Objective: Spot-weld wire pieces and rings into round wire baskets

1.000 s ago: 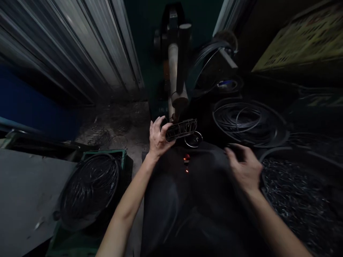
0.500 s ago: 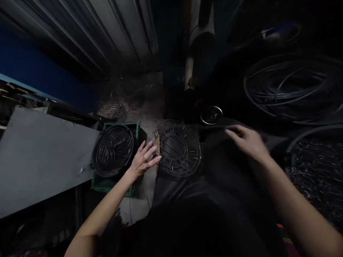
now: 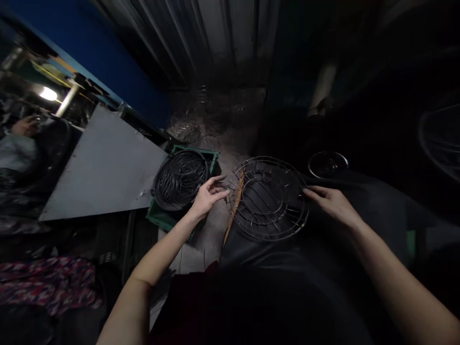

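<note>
A round wire frame (image 3: 264, 223), made of concentric rings joined by short wires, lies on the dark cloth over my lap. Its left rim is between the thumb and fingers of my left hand (image 3: 208, 197). On the opposite side, my right hand (image 3: 334, 205) pinches the right rim. Just left of my left hand stands a black round tub (image 3: 155, 191) full of loose wire rings (image 3: 183, 179), set on a green crate (image 3: 163, 221).
A metal ring-shaped piece (image 3: 327, 165) lies beyond my right hand. A grey panel (image 3: 108, 167) juts in at the left, with another person's hand (image 3: 26, 125) behind it. Wire pieces (image 3: 185, 132) litter the floor ahead, and a wire coil (image 3: 445, 139) is at far right.
My right hand has come to the frame's right rim and taken hold of it. My left hand's spread fingers have closed on the left rim. The view has swung left.
</note>
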`<action>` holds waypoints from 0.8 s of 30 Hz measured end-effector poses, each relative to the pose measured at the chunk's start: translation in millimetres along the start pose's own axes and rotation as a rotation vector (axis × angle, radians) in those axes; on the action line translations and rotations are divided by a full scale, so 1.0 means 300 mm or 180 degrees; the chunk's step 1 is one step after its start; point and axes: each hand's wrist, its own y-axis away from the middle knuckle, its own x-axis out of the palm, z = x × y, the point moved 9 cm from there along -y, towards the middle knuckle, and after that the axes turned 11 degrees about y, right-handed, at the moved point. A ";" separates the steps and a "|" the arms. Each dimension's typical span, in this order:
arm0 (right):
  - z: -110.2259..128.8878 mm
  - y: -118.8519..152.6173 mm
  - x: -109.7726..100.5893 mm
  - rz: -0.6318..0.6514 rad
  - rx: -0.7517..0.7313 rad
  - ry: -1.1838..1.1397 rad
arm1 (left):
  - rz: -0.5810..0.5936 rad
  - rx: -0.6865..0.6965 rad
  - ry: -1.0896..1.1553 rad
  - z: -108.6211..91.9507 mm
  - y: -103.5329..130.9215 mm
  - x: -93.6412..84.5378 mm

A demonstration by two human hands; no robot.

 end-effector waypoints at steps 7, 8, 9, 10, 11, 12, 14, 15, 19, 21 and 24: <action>0.077 0.106 -0.154 -0.0116 0.0687 -0.0321 | 0.0002 0.0047 0.0695 -0.099 -0.027 0.021; 0.092 0.117 -0.205 -0.0297 0.0673 -0.0286 | 0.0076 0.0139 0.0731 -0.133 -0.036 0.043; 0.107 0.129 -0.257 -0.0477 0.0628 -0.0247 | 0.0154 0.0220 0.0765 -0.165 -0.043 0.069; 0.122 0.141 -0.307 -0.0636 0.0556 -0.0199 | 0.0227 0.0291 0.0798 -0.197 -0.048 0.096; 0.137 0.152 -0.355 -0.0774 0.0457 -0.0127 | 0.0284 0.0355 0.0831 -0.226 -0.052 0.123; 0.151 0.162 -0.397 -0.0883 0.0358 -0.0038 | 0.0325 0.0405 0.0859 -0.251 -0.054 0.147; 0.178 0.177 -0.463 -0.0999 0.0182 0.0149 | 0.0356 0.0467 0.0903 -0.289 -0.057 0.185; 0.192 0.179 -0.487 -0.1016 0.0105 0.0236 | 0.0355 0.0474 0.0929 -0.302 -0.060 0.199; 0.238 0.148 -0.530 -0.0910 -0.0027 0.0406 | 0.0218 0.0402 0.1129 -0.335 -0.086 0.225; 0.253 0.115 -0.528 -0.0805 -0.0042 0.0346 | 0.0129 0.0387 0.1193 -0.355 -0.103 0.229; 0.280 0.073 -0.524 -0.0746 -0.0088 0.0142 | -0.0016 0.0428 0.1199 -0.399 -0.129 0.227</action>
